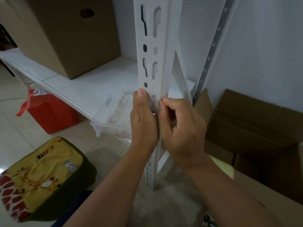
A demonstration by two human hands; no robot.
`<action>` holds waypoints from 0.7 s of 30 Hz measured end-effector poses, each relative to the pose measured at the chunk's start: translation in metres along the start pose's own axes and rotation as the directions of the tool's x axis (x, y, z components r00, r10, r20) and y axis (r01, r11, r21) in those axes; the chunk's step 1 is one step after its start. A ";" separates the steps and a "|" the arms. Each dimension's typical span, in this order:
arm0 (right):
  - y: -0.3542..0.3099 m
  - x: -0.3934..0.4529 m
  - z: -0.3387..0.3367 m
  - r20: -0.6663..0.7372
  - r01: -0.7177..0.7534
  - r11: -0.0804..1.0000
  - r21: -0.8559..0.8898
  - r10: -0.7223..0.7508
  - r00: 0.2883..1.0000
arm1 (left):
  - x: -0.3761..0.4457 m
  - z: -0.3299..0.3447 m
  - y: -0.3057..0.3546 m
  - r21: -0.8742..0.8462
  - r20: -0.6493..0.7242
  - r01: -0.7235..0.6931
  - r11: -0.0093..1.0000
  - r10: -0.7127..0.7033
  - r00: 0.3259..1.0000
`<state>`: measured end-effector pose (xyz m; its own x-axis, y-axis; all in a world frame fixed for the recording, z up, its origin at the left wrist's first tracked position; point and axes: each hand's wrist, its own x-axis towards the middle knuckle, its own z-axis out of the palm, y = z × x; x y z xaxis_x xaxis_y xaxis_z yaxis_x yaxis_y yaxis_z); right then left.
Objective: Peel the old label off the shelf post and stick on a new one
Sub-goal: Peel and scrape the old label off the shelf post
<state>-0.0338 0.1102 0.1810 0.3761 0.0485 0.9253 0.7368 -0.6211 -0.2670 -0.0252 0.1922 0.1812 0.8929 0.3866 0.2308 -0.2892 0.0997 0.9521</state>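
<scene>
A white slotted shelf post (pixel 150 51) stands upright in the middle of the view. My left hand (pixel 143 122) grips its left face, thumb pressed flat just below a slot. My right hand (pixel 182 128) is curled at the post's right edge, fingertips pinching a small label (pixel 166 96) with red print. Only a sliver of that label shows above my fingers; the rest is hidden behind them and the post's edge.
A white shelf board (pixel 78 82) carries a large cardboard box (pixel 68 30) and a clear plastic tray (pixel 113 115). On the tiled floor sit a red bag (pixel 49 112), a giraffe-print cushion (pixel 42 177) and open cardboard boxes (pixel 255 128) on the right. A metal strip (pixel 211 51) leans against the wall.
</scene>
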 end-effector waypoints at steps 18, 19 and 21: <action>-0.010 0.002 0.004 -0.035 -0.062 0.998 -0.004 0.061 0.998 | 0.001 -0.002 -0.002 -0.022 0.022 0.036 0.999 -0.035 0.999; -0.010 0.002 0.004 -0.036 -0.062 0.998 -0.007 0.062 0.997 | 0.001 -0.002 -0.002 -0.019 0.020 0.036 0.999 -0.036 0.999; -0.010 0.003 0.004 -0.036 -0.063 0.998 -0.012 0.063 0.997 | 0.001 -0.002 -0.001 -0.018 0.016 0.033 0.999 -0.033 0.999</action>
<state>-0.0381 0.1195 0.1858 0.4013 -0.0184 0.9158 0.7050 -0.6321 -0.3216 -0.0251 0.1943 0.1796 0.9073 0.3687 0.2021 -0.2652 0.1287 0.9556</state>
